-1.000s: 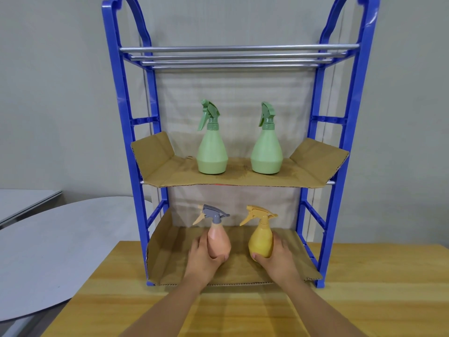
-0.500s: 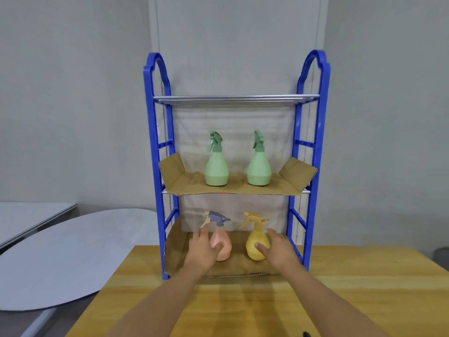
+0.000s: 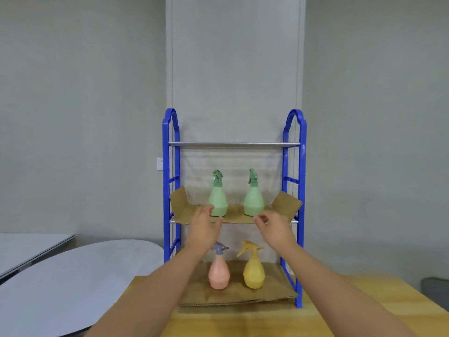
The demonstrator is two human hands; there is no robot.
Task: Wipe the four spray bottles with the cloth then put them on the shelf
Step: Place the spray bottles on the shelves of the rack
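Observation:
A blue shelf rack (image 3: pixel 301 190) stands on the wooden table (image 3: pixel 340 312). Two green spray bottles, the left one (image 3: pixel 217 200) and the right one (image 3: pixel 253 199), stand on the cardboard-lined middle shelf. On the bottom shelf stand a pink spray bottle (image 3: pixel 219 273) with a grey trigger and a yellow spray bottle (image 3: pixel 254 271). My left hand (image 3: pixel 205 227) is raised in front of the middle shelf, just below the left green bottle, holding nothing. Below the right green bottle my right hand (image 3: pixel 274 227) hovers with loosely curled fingers, also without anything in it. No cloth is in view.
The top shelf (image 3: pixel 233 144) is bare metal rails. A round grey table (image 3: pixel 73 283) lies to the left, with another grey surface (image 3: pixel 29 244) behind it. A grey wall backs the rack. A dark object (image 3: pixel 436 288) sits at the right edge.
Both hands let go of the pink and yellow bottles on the bottom shelf and rose to the middle shelf. The view pulled back and tilted up.

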